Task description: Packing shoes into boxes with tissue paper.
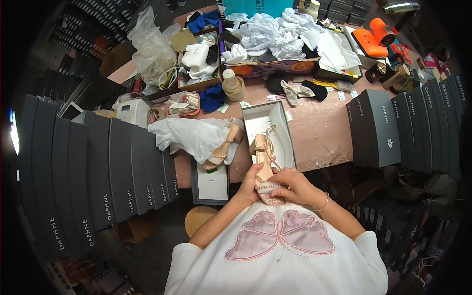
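Close in front of my body I hold a rose-gold heeled sandal (265, 172), its glittery toe toward me and its block heel away. My left hand (250, 185) is closed around the side of the sandal. Over the toe strap, my right hand (294, 187) has its fingers bent against the sandal. An open grey shoebox (282, 129) with a white inside lies just beyond it. To the left, the matching sandal (223, 148) rests partly wrapped in white tissue paper (184, 137). Below that sits a grey box lid or tray (210, 185), white inside, at the table's near edge.
Stacked dark grey shoeboxes (123, 167) rise at the left, and more shoeboxes (377, 128) stand at the right. Along the back are a carton of crumpled paper (275, 37), a pump bottle (233, 87), a yellow-handled brush (333, 84) and an orange tape dispenser (372, 42).
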### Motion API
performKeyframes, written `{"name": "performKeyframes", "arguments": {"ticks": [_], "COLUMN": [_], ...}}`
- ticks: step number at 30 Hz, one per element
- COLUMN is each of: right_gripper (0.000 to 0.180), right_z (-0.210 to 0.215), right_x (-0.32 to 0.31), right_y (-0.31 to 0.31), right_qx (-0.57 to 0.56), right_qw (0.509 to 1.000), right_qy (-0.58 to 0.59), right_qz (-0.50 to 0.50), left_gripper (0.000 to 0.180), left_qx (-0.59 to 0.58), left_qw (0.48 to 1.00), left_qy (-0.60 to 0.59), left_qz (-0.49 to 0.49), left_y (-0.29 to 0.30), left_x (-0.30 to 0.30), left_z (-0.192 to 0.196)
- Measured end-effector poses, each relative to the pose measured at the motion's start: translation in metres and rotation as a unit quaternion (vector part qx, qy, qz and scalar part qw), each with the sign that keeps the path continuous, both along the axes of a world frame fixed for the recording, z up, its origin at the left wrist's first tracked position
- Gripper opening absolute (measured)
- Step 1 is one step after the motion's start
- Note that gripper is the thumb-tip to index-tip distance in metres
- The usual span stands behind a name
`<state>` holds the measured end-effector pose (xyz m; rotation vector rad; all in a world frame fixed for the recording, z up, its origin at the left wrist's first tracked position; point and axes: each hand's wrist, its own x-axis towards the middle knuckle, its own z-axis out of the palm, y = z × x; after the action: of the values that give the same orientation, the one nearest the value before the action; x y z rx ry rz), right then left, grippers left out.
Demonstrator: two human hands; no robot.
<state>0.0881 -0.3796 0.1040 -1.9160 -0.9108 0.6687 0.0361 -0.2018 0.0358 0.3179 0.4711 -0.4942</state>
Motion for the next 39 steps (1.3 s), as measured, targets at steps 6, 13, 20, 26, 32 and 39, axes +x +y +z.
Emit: {"name": "performKeyframes", "arguments": {"ticks": [6,13,20,26,32,39], "right_gripper": [0.04,0.038,0.034,0.034,0.034,0.036], "right_z": [0.012,0.01,0.0,-0.008,0.001,-0.01], "right_x": [-0.003,-0.002,-0.012,-0.016,-0.011,-0.01], "right_y": [-0.003,-0.015,-0.009,0.002,0.002,0.008], "right_qx": [0.006,0.041,0.04,0.034,0.041,0.013], "right_qw": [0.999,0.995,0.991,0.99,0.99,0.987], "right_qy": [-0.023,0.018,-0.026,-0.055,-0.029,0.015], "right_qz": [-0.046,-0.094,-0.125,-0.129,-0.134,-0.16], "left_gripper": [0.052,0.056,0.055,0.054,0.054,0.055], "left_qx": [0.012,0.011,0.016,0.012,0.025,0.049], "left_qw": [1.0,0.999,1.0,1.0,0.999,0.998], "left_qy": [-0.01,-0.03,0.002,-0.013,-0.012,-0.017], "left_qz": [0.017,0.022,0.018,0.015,0.041,0.046], "left_y": [0.004,0.009,0.008,0.012,0.015,0.011], "left_x": [0.007,0.008,0.007,0.008,0.007,0.008], "left_z": [0.007,0.005,0.002,0.0,0.002,0.003]}}
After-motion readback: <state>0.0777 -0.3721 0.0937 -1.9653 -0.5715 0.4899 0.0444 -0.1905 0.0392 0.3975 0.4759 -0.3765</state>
